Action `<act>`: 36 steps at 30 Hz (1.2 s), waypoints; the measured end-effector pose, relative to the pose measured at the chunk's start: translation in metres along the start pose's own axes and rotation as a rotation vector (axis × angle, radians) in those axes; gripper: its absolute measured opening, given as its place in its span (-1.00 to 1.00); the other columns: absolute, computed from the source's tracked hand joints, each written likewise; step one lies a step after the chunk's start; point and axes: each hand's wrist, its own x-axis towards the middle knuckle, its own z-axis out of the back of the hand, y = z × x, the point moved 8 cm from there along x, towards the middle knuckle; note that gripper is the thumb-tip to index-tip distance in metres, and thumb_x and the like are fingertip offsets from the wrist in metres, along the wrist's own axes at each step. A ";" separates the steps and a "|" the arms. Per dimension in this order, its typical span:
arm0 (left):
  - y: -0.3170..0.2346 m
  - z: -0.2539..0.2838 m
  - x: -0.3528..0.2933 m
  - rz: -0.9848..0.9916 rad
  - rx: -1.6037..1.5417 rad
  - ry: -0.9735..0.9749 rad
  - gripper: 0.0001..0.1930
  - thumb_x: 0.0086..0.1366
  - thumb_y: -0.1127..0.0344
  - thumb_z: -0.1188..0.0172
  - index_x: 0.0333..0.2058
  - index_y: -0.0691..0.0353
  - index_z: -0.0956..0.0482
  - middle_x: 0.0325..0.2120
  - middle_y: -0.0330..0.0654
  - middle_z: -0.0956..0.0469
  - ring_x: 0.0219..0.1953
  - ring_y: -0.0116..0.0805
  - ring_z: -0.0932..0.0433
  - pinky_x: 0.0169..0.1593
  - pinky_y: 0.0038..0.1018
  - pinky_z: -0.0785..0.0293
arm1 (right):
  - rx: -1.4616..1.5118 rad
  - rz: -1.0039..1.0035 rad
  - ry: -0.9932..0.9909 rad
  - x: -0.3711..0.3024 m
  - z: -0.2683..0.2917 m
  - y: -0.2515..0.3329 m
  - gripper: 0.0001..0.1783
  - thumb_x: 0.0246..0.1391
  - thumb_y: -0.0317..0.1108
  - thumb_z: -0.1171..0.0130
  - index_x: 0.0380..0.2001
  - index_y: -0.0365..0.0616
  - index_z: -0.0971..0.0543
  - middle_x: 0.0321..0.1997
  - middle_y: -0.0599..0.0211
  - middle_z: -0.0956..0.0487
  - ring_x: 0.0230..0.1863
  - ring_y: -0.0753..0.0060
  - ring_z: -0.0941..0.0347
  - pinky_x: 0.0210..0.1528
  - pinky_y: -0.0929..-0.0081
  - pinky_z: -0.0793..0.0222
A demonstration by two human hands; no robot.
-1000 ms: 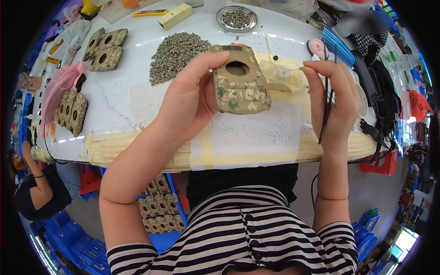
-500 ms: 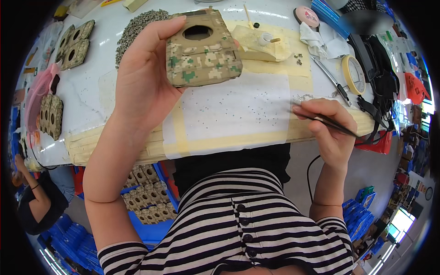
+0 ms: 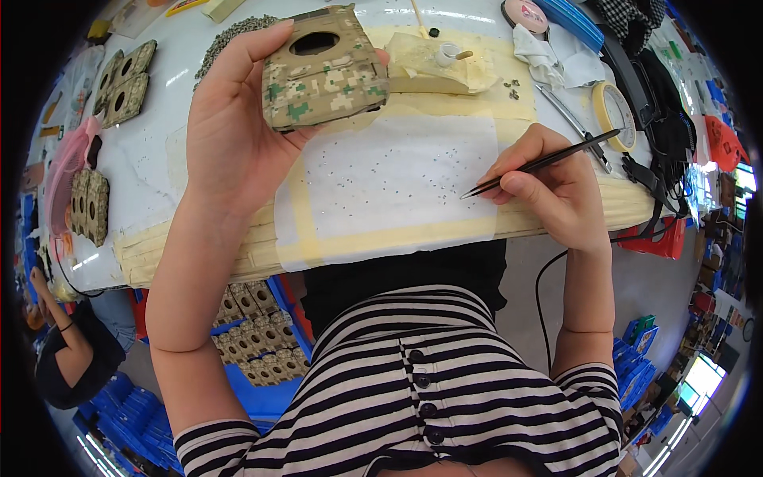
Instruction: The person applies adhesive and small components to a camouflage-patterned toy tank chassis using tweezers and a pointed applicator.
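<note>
My left hand (image 3: 238, 119) is closed around a camouflage-patterned plastic toy vehicle hull (image 3: 326, 83), a flat body with a round hole in its top. It is held raised over the far left part of the white sheet. My right hand (image 3: 548, 191) grips black tweezers (image 3: 548, 161) like a pen. Their silvery tips point left and down at the white paper sheet (image 3: 373, 226), which is taped to the table. Tiny dark specks (image 3: 445, 200) lie scattered over that sheet, some close to the tips. Whether the tips hold a speck is too small to tell.
Beyond the sheet stand a yellowish block (image 3: 437, 71) and a small white cup (image 3: 447, 53). A tape roll (image 3: 613, 115) and a silver pen-like tool (image 3: 571, 126) lie at right. More camouflage hulls (image 3: 125, 95) sit at left, and others fill a blue crate (image 3: 274, 389) below.
My right hand has turned, bringing the tweezers from beside the sheet to pointing at its specks. My left hand and the hull have shifted slightly left and away.
</note>
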 end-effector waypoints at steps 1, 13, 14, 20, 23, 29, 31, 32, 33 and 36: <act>0.000 0.000 0.000 -0.001 0.003 0.002 -0.52 0.36 0.23 0.25 0.08 0.56 -0.19 -0.05 0.48 -0.29 -0.25 -0.24 -0.61 -0.32 -0.62 -0.65 | 0.004 -0.005 -0.001 0.000 0.000 -0.001 -0.85 0.09 -0.45 -0.14 -0.41 -0.35 -0.46 -0.44 0.30 -0.53 -0.37 0.60 -0.51 -0.30 0.70 -0.45; 0.001 -0.001 0.001 0.080 0.039 0.263 -0.51 0.36 0.23 0.26 0.09 0.57 -0.16 -0.03 0.50 -0.26 -0.22 -0.21 -0.60 -0.31 -0.60 -0.65 | -0.003 -0.011 0.008 0.000 0.000 -0.002 -0.86 0.08 -0.47 -0.14 -0.41 -0.36 -0.46 -0.44 0.31 -0.52 -0.37 0.60 -0.50 -0.28 0.69 -0.44; 0.001 -0.001 0.001 0.079 0.036 0.272 -0.51 0.36 0.23 0.26 0.09 0.57 -0.16 -0.03 0.50 -0.26 -0.22 -0.21 -0.60 -0.30 -0.60 -0.65 | -0.006 -0.013 0.011 0.000 0.000 -0.002 -0.86 0.08 -0.47 -0.14 -0.41 -0.36 -0.46 -0.44 0.31 -0.52 -0.37 0.60 -0.50 -0.28 0.70 -0.44; 0.001 0.000 0.002 0.077 0.051 0.247 -0.51 0.36 0.23 0.26 0.10 0.57 -0.16 -0.03 0.50 -0.25 -0.22 -0.20 -0.60 -0.30 -0.60 -0.65 | -0.036 0.000 0.010 -0.001 0.001 -0.001 -0.87 0.08 -0.47 -0.14 -0.42 -0.35 -0.47 -0.44 0.33 -0.52 -0.38 0.63 -0.48 -0.30 0.71 -0.42; 0.001 0.000 0.002 0.083 0.048 0.254 -0.51 0.36 0.23 0.25 0.09 0.58 -0.16 -0.02 0.50 -0.26 -0.22 -0.20 -0.60 -0.30 -0.60 -0.65 | -0.049 0.004 0.010 -0.001 0.001 -0.001 -0.87 0.08 -0.47 -0.14 -0.43 -0.34 -0.47 -0.45 0.33 -0.52 -0.39 0.64 -0.48 -0.31 0.71 -0.41; 0.002 -0.001 0.002 0.092 0.026 0.272 -0.51 0.36 0.24 0.26 0.09 0.57 -0.16 -0.02 0.49 -0.26 -0.21 -0.20 -0.60 -0.30 -0.60 -0.65 | -0.026 0.000 0.003 -0.002 0.001 -0.002 -0.87 0.08 -0.46 -0.14 -0.43 -0.34 -0.46 -0.46 0.34 -0.52 -0.39 0.64 -0.48 -0.32 0.71 -0.41; 0.001 0.001 0.002 0.068 0.009 0.188 -0.51 0.36 0.24 0.26 0.10 0.57 -0.16 -0.02 0.49 -0.26 -0.21 -0.20 -0.60 -0.30 -0.59 -0.65 | -0.022 0.004 0.003 -0.002 0.001 -0.002 -0.86 0.08 -0.46 -0.14 -0.43 -0.34 -0.46 -0.46 0.34 -0.52 -0.39 0.63 -0.48 -0.31 0.71 -0.42; 0.002 -0.001 0.001 0.044 -0.006 0.105 -0.51 0.36 0.24 0.26 0.10 0.57 -0.16 -0.02 0.49 -0.26 -0.21 -0.20 -0.60 -0.29 -0.59 -0.65 | -0.021 0.006 0.003 -0.001 0.001 -0.002 -0.86 0.09 -0.45 -0.14 -0.42 -0.34 -0.46 -0.46 0.34 -0.52 -0.39 0.63 -0.49 -0.31 0.71 -0.42; 0.002 0.002 0.001 0.019 -0.021 0.021 -0.51 0.36 0.24 0.27 0.10 0.57 -0.15 -0.02 0.49 -0.26 -0.21 -0.20 -0.60 -0.29 -0.59 -0.65 | -0.019 0.007 0.004 -0.001 0.001 -0.002 -0.86 0.09 -0.45 -0.14 -0.42 -0.34 -0.46 -0.46 0.34 -0.52 -0.39 0.63 -0.49 -0.31 0.71 -0.42; 0.002 0.000 0.001 0.023 -0.027 0.034 -0.51 0.36 0.24 0.27 0.10 0.57 -0.15 -0.02 0.49 -0.26 -0.21 -0.20 -0.60 -0.28 -0.58 -0.65 | 0.003 0.015 0.002 -0.001 0.001 -0.001 -0.86 0.10 -0.44 -0.13 -0.42 -0.33 -0.45 -0.45 0.32 -0.52 -0.38 0.61 -0.50 -0.31 0.70 -0.43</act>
